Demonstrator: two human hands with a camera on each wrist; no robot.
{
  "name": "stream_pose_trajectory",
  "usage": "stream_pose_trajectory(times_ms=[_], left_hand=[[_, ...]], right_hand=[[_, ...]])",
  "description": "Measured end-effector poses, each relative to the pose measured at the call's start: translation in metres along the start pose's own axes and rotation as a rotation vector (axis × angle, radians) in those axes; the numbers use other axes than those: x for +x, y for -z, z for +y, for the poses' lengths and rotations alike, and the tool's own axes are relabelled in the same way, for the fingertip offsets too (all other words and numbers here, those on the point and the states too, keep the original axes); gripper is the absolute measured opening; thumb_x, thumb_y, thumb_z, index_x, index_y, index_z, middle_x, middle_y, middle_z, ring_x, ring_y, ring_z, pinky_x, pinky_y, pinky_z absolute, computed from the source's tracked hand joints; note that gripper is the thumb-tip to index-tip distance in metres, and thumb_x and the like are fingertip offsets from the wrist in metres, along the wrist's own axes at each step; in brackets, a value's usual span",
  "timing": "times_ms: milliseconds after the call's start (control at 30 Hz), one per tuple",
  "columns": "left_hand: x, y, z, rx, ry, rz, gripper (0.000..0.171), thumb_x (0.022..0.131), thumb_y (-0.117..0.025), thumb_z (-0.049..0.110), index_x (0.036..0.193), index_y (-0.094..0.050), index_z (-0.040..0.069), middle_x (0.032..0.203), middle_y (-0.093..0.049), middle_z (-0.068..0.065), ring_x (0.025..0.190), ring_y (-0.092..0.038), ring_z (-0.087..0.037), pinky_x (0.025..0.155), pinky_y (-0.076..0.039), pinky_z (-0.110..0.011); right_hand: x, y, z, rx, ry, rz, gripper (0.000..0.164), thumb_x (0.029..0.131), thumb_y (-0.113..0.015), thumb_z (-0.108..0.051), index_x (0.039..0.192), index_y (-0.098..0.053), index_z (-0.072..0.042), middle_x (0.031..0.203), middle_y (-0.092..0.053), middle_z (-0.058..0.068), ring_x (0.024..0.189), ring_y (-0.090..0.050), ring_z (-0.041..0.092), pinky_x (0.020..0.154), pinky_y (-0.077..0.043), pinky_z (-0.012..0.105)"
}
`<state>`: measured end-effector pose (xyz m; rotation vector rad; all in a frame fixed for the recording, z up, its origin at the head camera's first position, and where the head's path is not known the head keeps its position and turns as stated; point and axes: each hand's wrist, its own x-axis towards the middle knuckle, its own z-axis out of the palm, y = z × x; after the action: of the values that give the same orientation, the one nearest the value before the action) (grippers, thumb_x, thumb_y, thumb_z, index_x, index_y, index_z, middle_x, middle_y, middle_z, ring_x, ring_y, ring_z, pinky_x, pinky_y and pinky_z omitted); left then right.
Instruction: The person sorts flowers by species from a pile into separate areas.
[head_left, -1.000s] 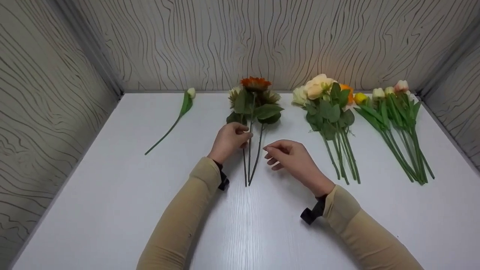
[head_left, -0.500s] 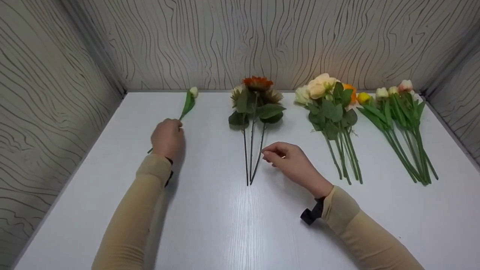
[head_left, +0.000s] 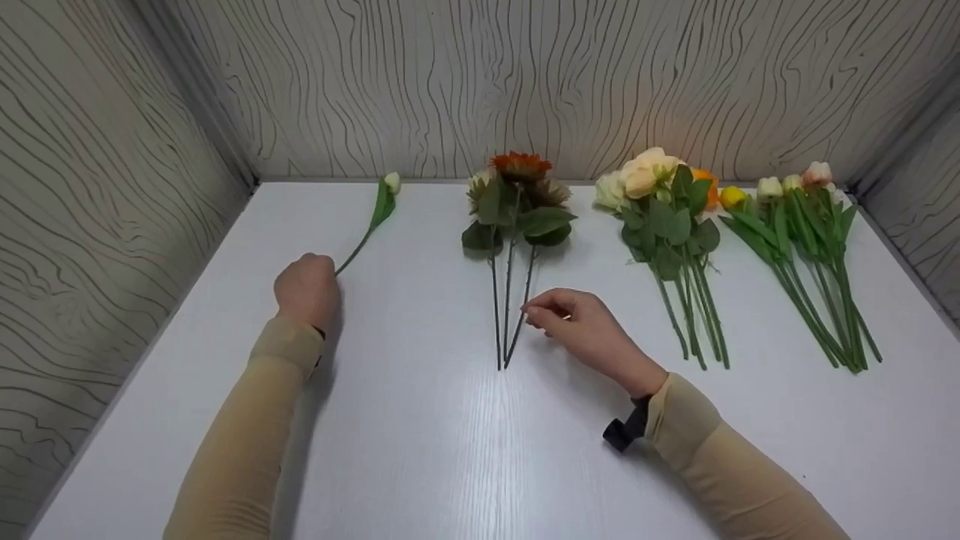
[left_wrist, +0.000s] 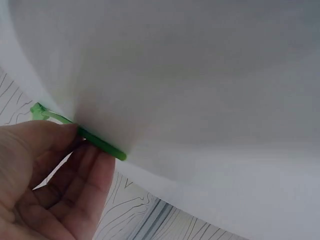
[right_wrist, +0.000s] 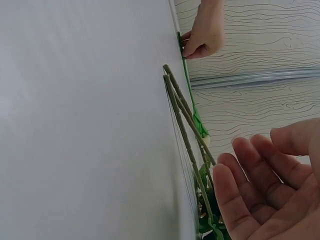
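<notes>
At the left side of the white table, my left hand (head_left: 307, 291) pinches the lower stem of a single white tulip (head_left: 384, 202). In the left wrist view the thumb and fingers close on the green stem (left_wrist: 102, 144) near its cut end. My right hand (head_left: 589, 330) is beside the stems of a middle group of flowers (head_left: 521, 169), an orange one with paler ones behind it. Seen from the right wrist, its fingers (right_wrist: 235, 200) are loosely bent with nothing between them, the fingertips close to the dark stems (right_wrist: 185, 132).
Right of the middle group lies a bunch of cream and orange roses (head_left: 645, 176). Farther right is a bunch of tulips (head_left: 806, 217) in yellow, white and pink. Wood-grain patterned walls (head_left: 450, 90) enclose the table (head_left: 420, 450) at the back and sides.
My left hand has left the middle group, moved left to the tulip, and slid down to its lower stem. The right hand stays almost in place, its fingertips now overlapping a stem.
</notes>
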<state>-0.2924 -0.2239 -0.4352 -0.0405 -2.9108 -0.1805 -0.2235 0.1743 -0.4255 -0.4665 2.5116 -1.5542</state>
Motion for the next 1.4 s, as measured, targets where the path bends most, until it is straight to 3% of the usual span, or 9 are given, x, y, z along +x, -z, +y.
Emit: stream_pose_trajectory(times_ms=[167,300,433,567,733,867,1067,1200,1400], left_hand=[[0.002,0.005,0.007,-0.063,0.031,-0.049,0.017,0.095,-0.053,-0.007,0.084,-0.066,-0.008,0.082,-0.067,-0.024,0.076,-0.067,-0.038,0.066,-0.056,-0.05],[0.006,0.012,0.01,-0.24,0.09,-0.097,0.018,0.093,-0.055,-0.001,0.088,-0.071,-0.007,0.086,-0.07,-0.022,0.079,-0.067,-0.035,0.071,-0.055,-0.049],[0.007,0.021,0.024,-0.444,0.114,-0.078,0.02,0.094,-0.058,0.006,0.099,-0.074,-0.005,0.096,-0.071,-0.019,0.082,-0.064,-0.03,0.074,-0.053,-0.043],[0.0,0.032,0.059,-0.638,0.081,-0.04,0.018,0.096,-0.061,0.011,0.106,-0.072,0.001,0.099,-0.069,-0.012,0.081,-0.065,-0.024,0.069,-0.053,-0.038],[-0.022,0.041,0.122,-0.823,-0.044,-0.066,0.013,0.096,-0.064,0.01,0.106,-0.072,0.005,0.097,-0.068,-0.004,0.08,-0.064,-0.017,0.064,-0.055,-0.034],[-0.043,0.041,0.171,-0.838,-0.215,-0.092,0.011,0.095,-0.065,0.007,0.104,-0.071,0.007,0.098,-0.065,-0.001,0.081,-0.063,-0.014,0.067,-0.055,-0.031],[-0.062,0.037,0.22,-0.713,-0.395,-0.07,0.008,0.095,-0.066,0.008,0.101,-0.069,0.011,0.096,-0.062,-0.001,0.083,-0.059,-0.011,0.07,-0.052,-0.025],[-0.066,0.032,0.237,-0.719,-0.436,-0.065,0.007,0.095,-0.067,0.008,0.101,-0.069,0.011,0.096,-0.064,-0.001,0.083,-0.061,-0.011,0.07,-0.051,-0.022],[-0.065,0.027,0.245,-0.892,-0.375,-0.218,0.01,0.098,-0.067,0.013,0.108,-0.072,0.012,0.091,-0.065,0.007,0.079,-0.06,-0.009,0.07,-0.052,-0.025]], right_hand=[[0.001,0.001,0.002,-0.003,0.018,0.003,0.027,0.104,-0.063,-0.028,0.116,-0.075,-0.007,0.106,-0.073,0.002,0.098,-0.067,0.023,0.082,-0.056,0.036],[0.002,0.004,0.001,0.005,0.012,0.008,0.028,0.104,-0.063,-0.029,0.117,-0.075,-0.007,0.105,-0.073,0.003,0.099,-0.067,0.023,0.082,-0.056,0.037],[0.001,0.008,-0.001,0.017,-0.003,0.015,0.029,0.104,-0.063,-0.03,0.118,-0.075,-0.007,0.106,-0.073,0.003,0.102,-0.067,0.027,0.084,-0.056,0.043],[-0.001,0.013,-0.004,0.056,-0.011,0.04,0.03,0.104,-0.063,-0.031,0.119,-0.074,-0.008,0.109,-0.073,0.007,0.104,-0.066,0.029,0.088,-0.056,0.048],[-0.004,0.021,-0.011,0.164,0.003,0.123,0.027,0.104,-0.064,-0.027,0.121,-0.073,-0.008,0.11,-0.071,0.013,0.104,-0.066,0.032,0.089,-0.057,0.043],[-0.006,0.031,-0.017,0.256,0.036,0.206,0.032,0.103,-0.066,-0.03,0.127,-0.07,-0.01,0.114,-0.071,0.012,0.104,-0.067,0.029,0.087,-0.058,0.037],[-0.006,0.045,-0.02,0.429,0.051,0.356,0.037,0.099,-0.071,-0.03,0.124,-0.068,-0.003,0.111,-0.07,0.014,0.098,-0.069,0.027,0.082,-0.06,0.036],[-0.005,0.05,-0.02,0.532,0.043,0.414,0.035,0.098,-0.073,-0.022,0.118,-0.066,0.005,0.101,-0.07,0.014,0.09,-0.069,0.026,0.077,-0.06,0.034],[-0.007,0.053,-0.023,0.537,0.016,0.408,0.04,0.098,-0.073,-0.024,0.122,-0.064,0.007,0.103,-0.069,0.015,0.09,-0.068,0.026,0.08,-0.061,0.036]])
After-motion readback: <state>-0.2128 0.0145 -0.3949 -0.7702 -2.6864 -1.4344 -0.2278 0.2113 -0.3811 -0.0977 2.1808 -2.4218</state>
